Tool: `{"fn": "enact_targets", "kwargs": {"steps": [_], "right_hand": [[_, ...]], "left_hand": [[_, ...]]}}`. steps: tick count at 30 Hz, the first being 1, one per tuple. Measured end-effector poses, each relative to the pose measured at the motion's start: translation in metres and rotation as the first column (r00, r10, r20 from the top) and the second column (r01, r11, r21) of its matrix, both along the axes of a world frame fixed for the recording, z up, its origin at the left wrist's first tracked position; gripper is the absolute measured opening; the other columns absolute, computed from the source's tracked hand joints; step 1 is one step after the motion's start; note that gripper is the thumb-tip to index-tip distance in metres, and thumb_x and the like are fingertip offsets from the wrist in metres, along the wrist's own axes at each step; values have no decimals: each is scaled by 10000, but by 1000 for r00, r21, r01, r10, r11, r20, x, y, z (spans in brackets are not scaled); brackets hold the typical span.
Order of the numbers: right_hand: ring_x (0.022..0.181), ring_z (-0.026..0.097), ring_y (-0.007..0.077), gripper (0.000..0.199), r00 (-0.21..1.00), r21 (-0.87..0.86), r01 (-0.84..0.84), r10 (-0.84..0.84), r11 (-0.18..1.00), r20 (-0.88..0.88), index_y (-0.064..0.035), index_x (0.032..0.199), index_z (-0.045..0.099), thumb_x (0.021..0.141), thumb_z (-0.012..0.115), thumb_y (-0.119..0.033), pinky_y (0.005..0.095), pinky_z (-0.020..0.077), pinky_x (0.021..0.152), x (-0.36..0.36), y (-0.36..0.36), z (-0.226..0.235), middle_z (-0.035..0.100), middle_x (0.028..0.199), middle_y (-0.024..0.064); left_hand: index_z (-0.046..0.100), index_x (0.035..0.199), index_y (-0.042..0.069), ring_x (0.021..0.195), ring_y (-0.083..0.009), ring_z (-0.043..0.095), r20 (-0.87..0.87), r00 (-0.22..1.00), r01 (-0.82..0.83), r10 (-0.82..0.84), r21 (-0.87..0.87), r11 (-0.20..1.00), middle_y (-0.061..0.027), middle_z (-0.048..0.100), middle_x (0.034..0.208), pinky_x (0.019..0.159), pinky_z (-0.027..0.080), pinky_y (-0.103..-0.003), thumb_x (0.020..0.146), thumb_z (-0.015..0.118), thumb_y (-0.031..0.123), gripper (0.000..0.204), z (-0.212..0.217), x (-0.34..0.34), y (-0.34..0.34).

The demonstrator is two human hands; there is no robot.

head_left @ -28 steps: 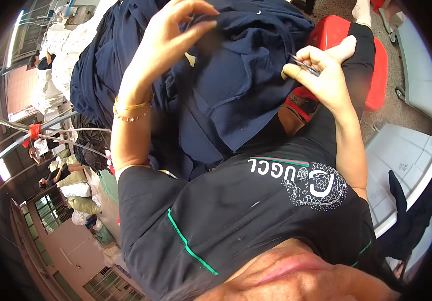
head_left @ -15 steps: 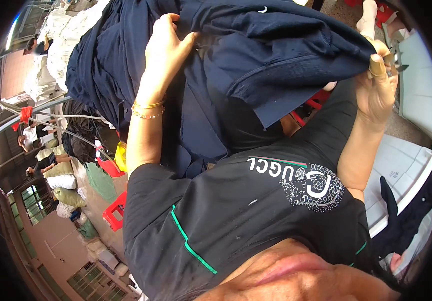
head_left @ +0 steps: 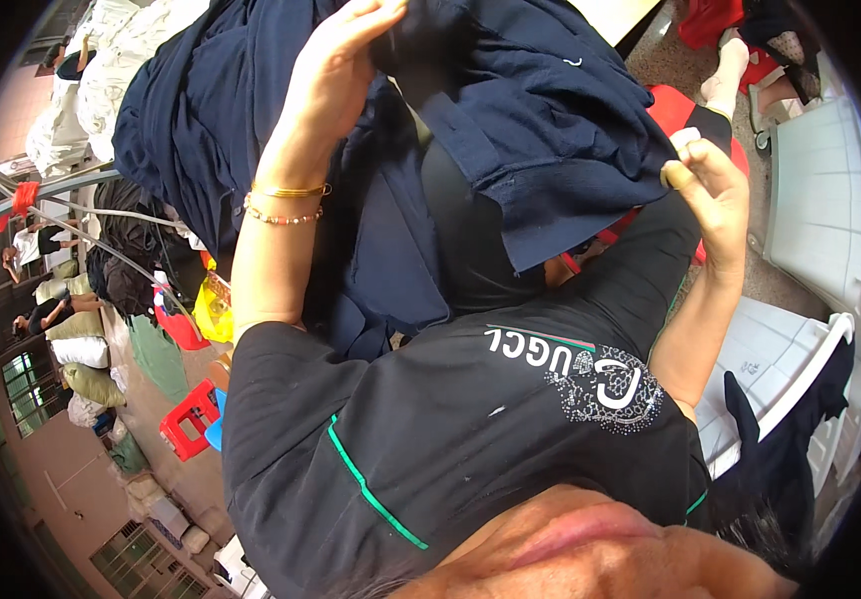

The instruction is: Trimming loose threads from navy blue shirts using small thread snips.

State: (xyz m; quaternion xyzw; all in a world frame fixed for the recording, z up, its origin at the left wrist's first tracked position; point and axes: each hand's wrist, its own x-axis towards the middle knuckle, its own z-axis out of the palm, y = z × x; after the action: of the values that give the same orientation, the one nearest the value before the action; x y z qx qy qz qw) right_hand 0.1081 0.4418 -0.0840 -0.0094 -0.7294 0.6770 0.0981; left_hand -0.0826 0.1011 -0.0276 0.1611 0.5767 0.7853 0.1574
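Your left hand is raised at the upper middle of the view, its fingers curled and pinched onto a fold of the navy garment. That fold is the cloth's highest point; from it the fabric drops and spreads down and to the right across your lap. So the garment hangs below and to the right of your left grip, and a second mass of the same dark blue cloth falls to the left of your left forearm, past the gold bracelet and the beaded bracelet on that wrist.

Your right hand sits just off the garment's lower right hem. Its fingers are bent close together with the thumb tip pressed near the forefinger; whether it pinches the hem or something small, you cannot tell from this view. The hem's straight lower edge runs from the middle of your lap up toward that hand.

Below the garment lies your black shirt with a green stripe. Right of the garment, past your right hand, stands a white plastic chair, with a red stool showing just beyond the cloth's right edge. Open floor shows between the stool and the chair. Left of the garment the ground is crowded: a small red stool, a yellow bag and piled sacks.
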Motion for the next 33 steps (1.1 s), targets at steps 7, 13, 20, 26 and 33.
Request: {"fn": "enact_targets", "kwargs": {"steps": [7,13,20,26,33], "right_hand": [[902,610,78,324,997,328,79,-83,941,-1,-9,1138,644,847,771,-70,223,478,838,-12,-11,17,674,1012,19],[1014,622,117,310,979,224,104,-60,969,-195,-12,1224,632,928,680,-93,251,460,939,-37,-27,44,675,1109,61],[948,657,144,268,896,539,118,144,834,-419,-26,1144,696,887,730,-98,254,496,861,-88,-71,55,703,1010,67],[734,668,191,294,883,621,54,253,782,-395,23,1147,680,876,729,-81,275,515,670,-116,-112,81,687,882,119],[727,673,208,297,523,115,-170,188,979,-831,11,1134,693,859,748,-88,286,517,660,-163,-119,38,681,866,118]], "left_hand": [[650,946,56,678,-25,476,-227,956,17,-187,-593,805,61,552,772,644,350,-176,884,750,315,284,-9,8,10],[703,1175,34,1020,-82,650,-145,982,67,-120,-328,942,-21,717,1099,903,484,-223,933,703,201,294,-37,-9,-3],[688,1102,0,904,-82,637,146,985,85,-89,29,996,-15,705,1035,826,489,-198,966,629,103,181,-4,9,21],[678,1141,-6,926,-89,638,125,976,169,-177,75,983,-30,705,1065,846,492,-210,987,591,101,207,-10,9,24],[678,1140,10,917,-72,632,94,978,178,-189,114,977,-25,703,1056,833,486,-190,983,594,79,191,-14,10,26]]}}
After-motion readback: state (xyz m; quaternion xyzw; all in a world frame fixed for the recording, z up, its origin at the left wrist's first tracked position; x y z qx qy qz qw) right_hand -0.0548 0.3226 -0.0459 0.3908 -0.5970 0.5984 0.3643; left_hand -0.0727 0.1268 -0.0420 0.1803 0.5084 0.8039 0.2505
